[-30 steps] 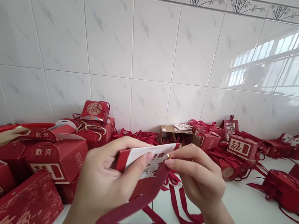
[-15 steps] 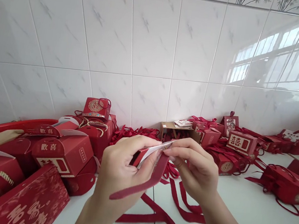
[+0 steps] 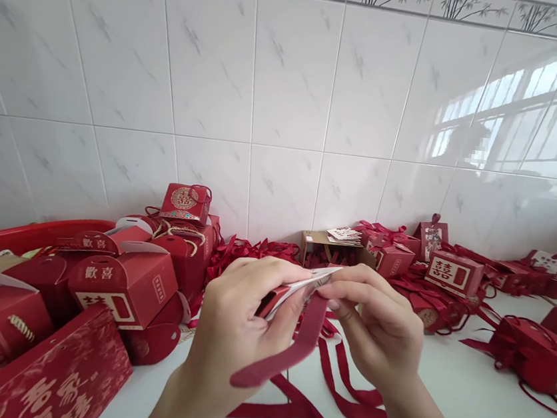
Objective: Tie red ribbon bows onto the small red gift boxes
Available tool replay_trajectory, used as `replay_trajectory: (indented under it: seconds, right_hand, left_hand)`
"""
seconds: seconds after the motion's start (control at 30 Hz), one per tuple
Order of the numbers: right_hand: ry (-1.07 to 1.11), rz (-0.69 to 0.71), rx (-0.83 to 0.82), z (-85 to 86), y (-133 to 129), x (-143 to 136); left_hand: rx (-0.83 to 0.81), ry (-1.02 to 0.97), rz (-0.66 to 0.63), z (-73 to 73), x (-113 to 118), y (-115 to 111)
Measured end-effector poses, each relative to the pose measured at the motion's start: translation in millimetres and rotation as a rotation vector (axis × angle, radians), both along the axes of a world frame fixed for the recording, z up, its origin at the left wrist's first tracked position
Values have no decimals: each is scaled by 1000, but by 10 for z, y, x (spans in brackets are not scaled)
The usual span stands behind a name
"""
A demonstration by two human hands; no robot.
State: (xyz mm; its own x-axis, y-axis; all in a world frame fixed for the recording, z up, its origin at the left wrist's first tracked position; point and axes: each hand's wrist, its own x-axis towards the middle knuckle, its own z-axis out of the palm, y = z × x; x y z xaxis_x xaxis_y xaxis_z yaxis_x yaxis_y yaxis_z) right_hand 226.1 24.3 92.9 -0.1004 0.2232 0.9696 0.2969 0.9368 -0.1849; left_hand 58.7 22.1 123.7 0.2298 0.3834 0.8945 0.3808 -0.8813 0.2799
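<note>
1. While your left hand [image 3: 232,324] is clamped on the thin red-and-white card piece [image 3: 320,273], let its thumb and fingers press just enough to steady the edge; squeezing harder could crease the card.
2. Your right hand [image 3: 385,335] has its thumb and fingertips closed on the upper end of the dark red fabric ribbon [image 3: 309,333], right at the card's far edge. A pinch near that end should give the finest control.
3. The card piece is tilted nearly edge-on above the white worktop [image 3: 444,382], and your fingers hide where ribbon and card meet. Whether they are joined, you cannot tell from here; turning the face towards you would show it.
4. Below the pinch, the ribbon hangs in a curve beside your left hand. Guard against twists there, and against snagging the loose dark red ribbon strips [image 3: 356,412] lying beneath.
</note>
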Motion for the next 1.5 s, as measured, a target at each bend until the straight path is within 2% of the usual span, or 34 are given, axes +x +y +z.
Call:
replay_trajectory:
  seconds: [0.13,0.4,0.53,0.6,0.7,0.77,0.9,1.0,1.17,1.3,1.37,1.43,1.5]
  right_hand:
    - [-13,-48,-3,-1,-8,-11]
    - [40,-219,175,-36,2,-34]
    - [233,-292,223,-71,80,-48]
    - [324,-253,172,-67,108,-47]
    - [288,-42,-63,-47,114,-32]
    - [297,34,-175,-38,105,-20]
    - [428,-83,-192,-29,104,-13]
    - [454,-118,-231,-13,118,-6]
    - [352,-126,-268,42,110,33]
    - [239,-133,-270,67,79,75]
    - [193,-129,-240,57,64,94]
    - [122,-126,-163,40,46,104]
    - [51,-123,-47,28,25,102]
  left_hand:
    - [-9,-3,-17,-3,3,4]
    - [-118,-9,-100,7,27,-44]
    - [-126,-30,-145,-8,44,-36]
    - [-126,-57,-209,-23,75,-25]
    - [-158,-131,-301,-50,149,-6]
    - [-192,-167,-317,-61,196,8]
    - [-309,-128,-301,-53,199,49]
    - [-347,-124,-235,-18,113,75]
    - [-222,-401,-144,65,-50,49]
    - [-150,-245,31,86,-139,37]
    - [-121,-157,74,74,-162,55]
    - [-107,-111,32,61,-165,78]
    - [-139,-76,-67,55,-153,90]
